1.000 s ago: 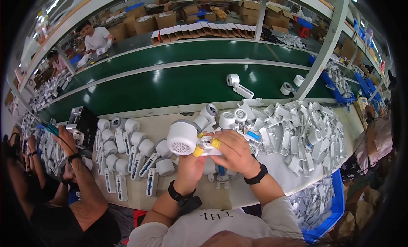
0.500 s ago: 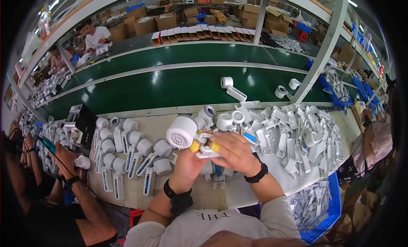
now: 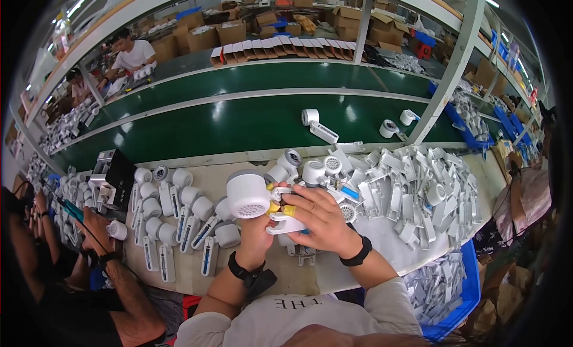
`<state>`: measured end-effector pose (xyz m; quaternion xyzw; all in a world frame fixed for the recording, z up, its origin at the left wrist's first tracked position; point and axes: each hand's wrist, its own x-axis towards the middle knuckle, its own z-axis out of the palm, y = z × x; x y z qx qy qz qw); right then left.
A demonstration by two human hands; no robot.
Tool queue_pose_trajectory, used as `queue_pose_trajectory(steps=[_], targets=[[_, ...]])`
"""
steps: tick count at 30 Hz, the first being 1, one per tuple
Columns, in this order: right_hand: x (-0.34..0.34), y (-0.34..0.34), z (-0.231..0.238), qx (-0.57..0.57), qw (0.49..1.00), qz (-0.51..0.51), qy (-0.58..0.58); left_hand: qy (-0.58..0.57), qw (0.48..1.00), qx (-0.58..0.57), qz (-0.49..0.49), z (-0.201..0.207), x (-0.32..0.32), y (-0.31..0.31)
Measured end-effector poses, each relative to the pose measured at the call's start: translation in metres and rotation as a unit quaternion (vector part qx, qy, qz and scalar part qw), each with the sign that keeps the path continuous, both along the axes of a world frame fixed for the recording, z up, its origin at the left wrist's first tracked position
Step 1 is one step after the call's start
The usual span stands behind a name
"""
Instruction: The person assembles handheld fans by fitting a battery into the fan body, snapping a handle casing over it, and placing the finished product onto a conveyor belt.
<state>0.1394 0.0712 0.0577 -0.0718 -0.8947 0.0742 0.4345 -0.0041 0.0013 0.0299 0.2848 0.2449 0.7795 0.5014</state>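
From here I see the left hand (image 3: 256, 235) curled beneath the fan (image 3: 248, 195), gripping it, and the right hand (image 3: 325, 220), fingers bent, clasping its handle (image 3: 285, 226) toward four o'clock. The fan hangs over the surface (image 3: 292, 276); casings (image 3: 412, 195) lie heaped at its three o'clock.

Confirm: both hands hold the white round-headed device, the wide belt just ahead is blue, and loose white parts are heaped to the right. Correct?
One error: the wide belt just ahead is green, not blue; the head view shows it. The rest stands: left hand and right hand hold the white round-headed device, and loose white parts are heaped to the right.
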Motion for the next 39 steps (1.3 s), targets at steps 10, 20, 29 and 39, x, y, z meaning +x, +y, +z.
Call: queue_pose_trajectory(steps=[10, 20, 29, 39], targets=[[0.005, -0.003, 0.009, -0.091, 0.994, 0.037, -0.04, 0.205, 0.977, -0.026, 0.062, -0.017, -0.013, 0.001], [0.007, 0.001, 0.009, -0.112, 0.994, -0.009, -0.017, 0.021, 0.999, -0.037, 0.033, -0.004, -0.008, 0.008], [-0.005, 0.002, 0.003, -0.001, 0.997, -0.067, -0.037, -0.061, 0.998, -0.025, 0.009, -0.022, 0.006, 0.007], [-0.016, -0.006, -0.011, -0.014, 0.995, -0.099, -0.007, -0.031, 0.993, -0.029, 0.11, -0.014, 0.018, 0.007]])
